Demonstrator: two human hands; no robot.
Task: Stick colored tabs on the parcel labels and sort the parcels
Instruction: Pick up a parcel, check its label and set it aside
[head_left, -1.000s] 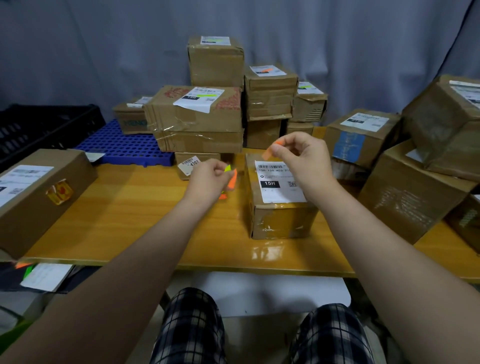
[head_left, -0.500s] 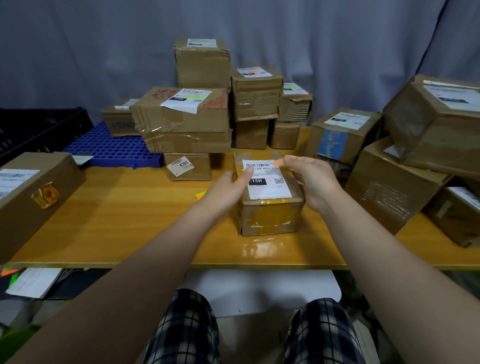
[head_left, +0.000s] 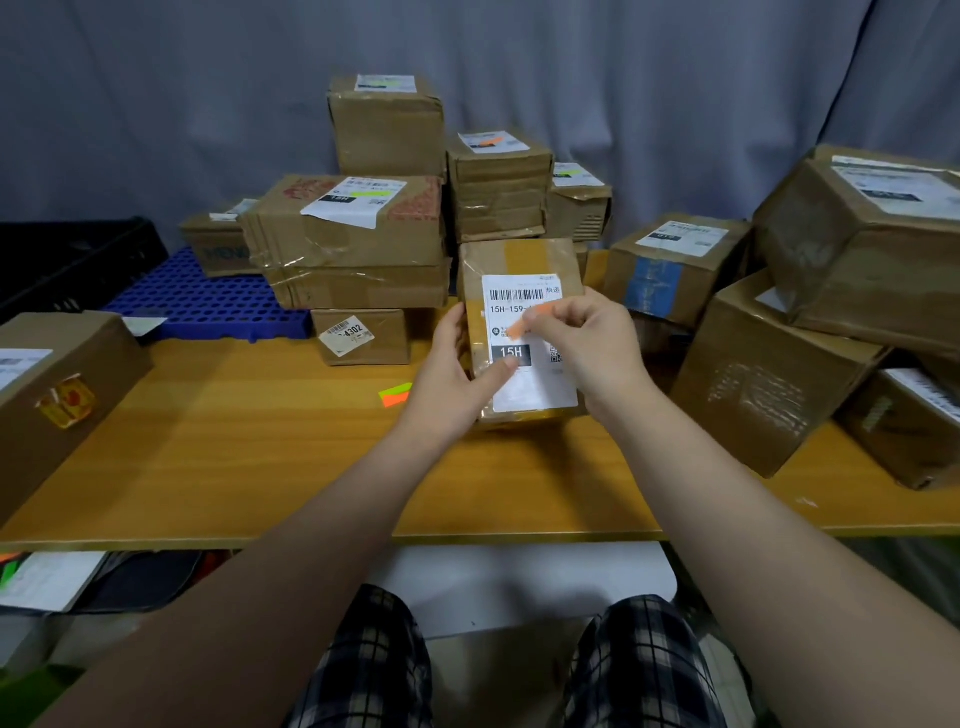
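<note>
A small brown parcel (head_left: 519, 260) stands tilted up on the wooden table (head_left: 260, 467), its white label (head_left: 535, 389) marked 15H facing me. My left hand (head_left: 457, 374) grips its left edge, thumb on the label. My right hand (head_left: 587, 343) pinches an orange tab (head_left: 524, 322) against the label just below the barcode. A small pad of orange and green tabs (head_left: 396, 395) lies on the table left of the parcel.
Stacked labelled parcels (head_left: 353, 239) stand behind, some with colored tabs. More boxes (head_left: 769, 374) crowd the right side, and a long box (head_left: 57, 395) sits at the left edge. A blue perforated tray (head_left: 208, 296) and black crate (head_left: 67, 260) lie far left.
The tab pad left my left hand and lies on the table. My left hand took the parcel and tilted it upright. My right hand brought the orange tab down onto the label.
</note>
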